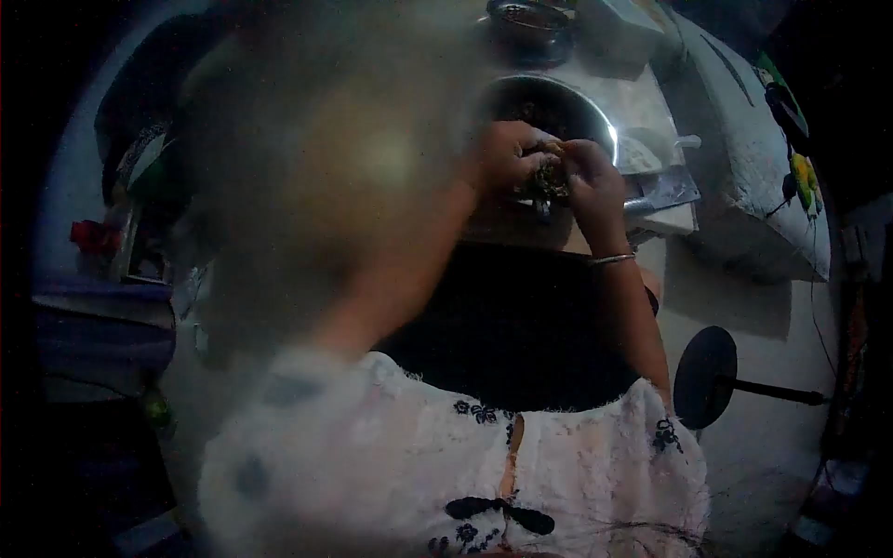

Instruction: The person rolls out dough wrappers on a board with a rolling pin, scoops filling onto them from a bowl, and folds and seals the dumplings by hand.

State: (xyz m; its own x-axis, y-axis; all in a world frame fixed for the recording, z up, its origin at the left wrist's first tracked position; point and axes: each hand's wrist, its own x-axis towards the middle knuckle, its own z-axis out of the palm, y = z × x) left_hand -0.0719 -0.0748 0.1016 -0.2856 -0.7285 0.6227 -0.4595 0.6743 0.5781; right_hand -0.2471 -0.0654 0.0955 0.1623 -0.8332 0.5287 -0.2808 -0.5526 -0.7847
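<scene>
My left hand (507, 153) and my right hand (595, 181) meet over the near side of a round metal bowl (605, 116). Their fingertips are pinched together around a small orange-brown piece (555, 147), too small to name. Just below the fingers shows a clump of dark, crumbly, leafy-looking stuff (551, 179); whether a hand supports it I cannot tell. More dark stuff (530, 112) lies inside the bowl. A thin bangle circles my right wrist.
Behind the bowl stands a dark pot (530, 42), with a white box-like block (619, 37) beside it. A pale dish (642, 153) sits right of the bowl. A black round disc on a rod (705, 377) is at lower right. A blurry smear hides much of the left.
</scene>
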